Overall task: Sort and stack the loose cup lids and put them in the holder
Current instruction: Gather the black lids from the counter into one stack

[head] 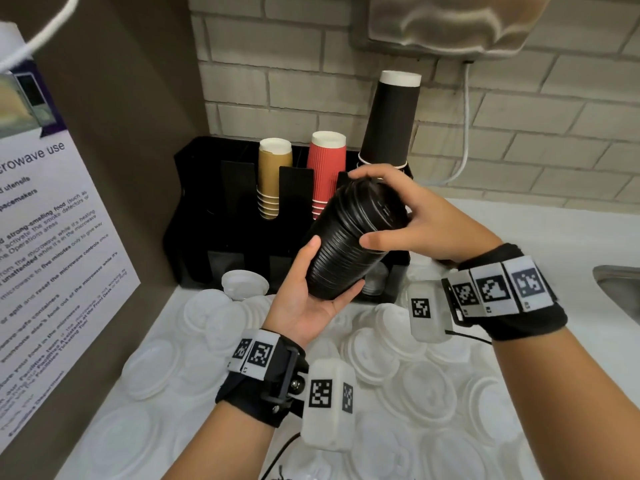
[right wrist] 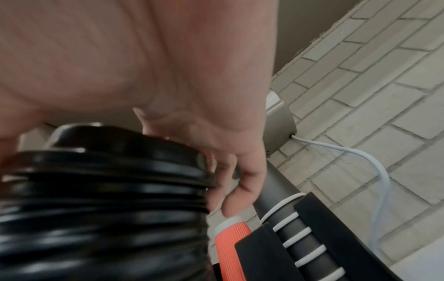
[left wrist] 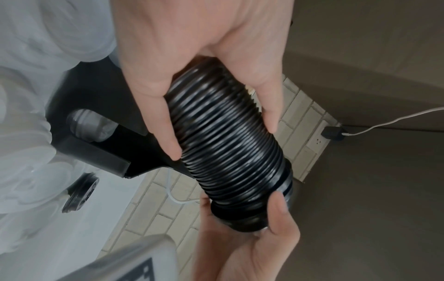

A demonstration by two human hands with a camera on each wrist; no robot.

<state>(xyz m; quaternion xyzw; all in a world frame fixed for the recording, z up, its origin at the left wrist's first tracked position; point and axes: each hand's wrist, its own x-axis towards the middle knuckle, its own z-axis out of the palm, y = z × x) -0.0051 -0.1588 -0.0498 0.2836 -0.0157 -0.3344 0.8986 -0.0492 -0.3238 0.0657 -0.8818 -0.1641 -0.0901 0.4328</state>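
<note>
While both hands held the black lid stack (head: 353, 240) tilted in the air in front of the holder (head: 194, 216), left hand (head: 311, 292) cupped its lower end, fingers curled round it; right hand (head: 419, 220) gripped the top end. Loose white lids (head: 408, 393) covered the counter (head: 540, 237) below.
</note>
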